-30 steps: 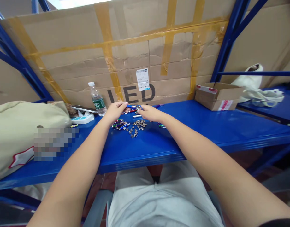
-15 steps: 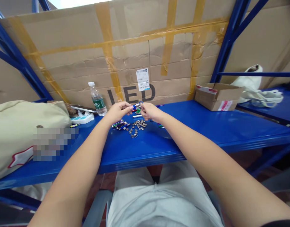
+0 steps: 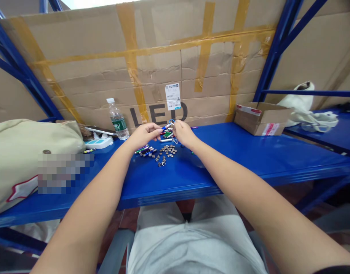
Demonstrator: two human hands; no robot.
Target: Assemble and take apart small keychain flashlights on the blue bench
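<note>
My left hand [image 3: 149, 134] pinches a small blue-and-silver tube [image 3: 167, 126], which looks like a keychain flashlight, above the table. My right hand [image 3: 182, 132] is closed at the tube's silver end, where a blue clip [image 3: 171, 121] loops up; its fingertips partly hide that end. Below the hands lies a silver tube with a clip [image 3: 166, 140]. Red and green tubes [image 3: 167, 134] sit behind it. Several coloured tubes [image 3: 146, 150] are bunched near my left wrist. A spread of round button-like metal pieces [image 3: 170, 150] and small metal parts [image 3: 161, 161] lie nearer to me.
A water bottle [image 3: 118, 121] and a white power strip [image 3: 99, 142] stand at the back left. On the left is a beige bag [image 3: 29, 152]. An open cardboard box [image 3: 260, 118] sits at the back right. A large cardboard sheet [image 3: 157, 72] walls off the back of the blue table [image 3: 175, 186].
My right hand has shifted slightly, and the tube now tilts more upward, with its blue clip more visible. The silver tube's clip below now shows. My left hand keeps its hold.
</note>
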